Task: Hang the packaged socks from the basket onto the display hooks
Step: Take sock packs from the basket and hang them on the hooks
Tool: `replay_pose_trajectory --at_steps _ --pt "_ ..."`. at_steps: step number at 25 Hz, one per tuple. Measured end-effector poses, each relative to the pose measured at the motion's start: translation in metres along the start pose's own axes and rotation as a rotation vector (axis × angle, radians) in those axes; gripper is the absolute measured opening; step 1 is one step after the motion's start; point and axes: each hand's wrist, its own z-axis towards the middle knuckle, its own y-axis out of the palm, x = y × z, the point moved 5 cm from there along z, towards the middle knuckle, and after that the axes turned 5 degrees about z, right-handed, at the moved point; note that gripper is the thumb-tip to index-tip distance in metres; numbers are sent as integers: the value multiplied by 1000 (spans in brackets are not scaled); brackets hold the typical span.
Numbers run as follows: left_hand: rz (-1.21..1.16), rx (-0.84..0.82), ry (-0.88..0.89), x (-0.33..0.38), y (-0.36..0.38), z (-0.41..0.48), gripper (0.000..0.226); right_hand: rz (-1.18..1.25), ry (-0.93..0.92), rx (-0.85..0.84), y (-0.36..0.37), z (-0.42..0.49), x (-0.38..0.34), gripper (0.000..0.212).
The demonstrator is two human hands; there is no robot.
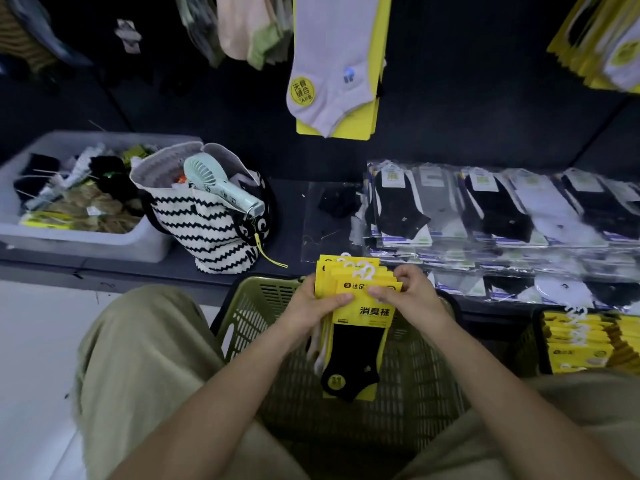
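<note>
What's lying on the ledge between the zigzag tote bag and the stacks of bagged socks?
Head view: a flat clear plastic sleeve with a small black sock lies between the zigzag tote bag and the bagged socks.

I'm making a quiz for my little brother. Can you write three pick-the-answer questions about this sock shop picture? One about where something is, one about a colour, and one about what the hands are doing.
1. Where is the mint-green fan?
A. On a chair
B. In the striped bag
C. Hanging on a hook

2. What colour is the sock on the front pack?
A. Red
B. Blue
C. Black

3. What are the left hand and right hand doing?
A. Both hold the stack of yellow packs
B. Both are empty
C. Both are waving

Answers:
1 B: the fan pokes out of the bag's open top.
2 C: the sock below the yellow card is black.
3 A: both thumbs press on the stack's front.
</note>
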Motion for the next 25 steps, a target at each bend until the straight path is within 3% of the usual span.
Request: replay_pose_trajectory --at_steps 4,7,11,16,20,25 --pt "5 5 73 29 -1 3 56 33 -56 226 1 -7 -16 35" --pt "10 -6 148 54 -7 4 44 127 -111 212 5 -6 -44 28" --pt "-40 -7 266 95 -25 0 51 310 -171 187 19 -6 -81 18" --pt "-52 10 430 149 -45 -4 51 397 -278 191 29 -9 -139 31" --pt "-57 57 539 201 -58 -10 50 285 -415 289 36 -6 -194 19" --pt "-97 172 687 264 -81 -21 37 307 -573 230 40 -3 -268 15"
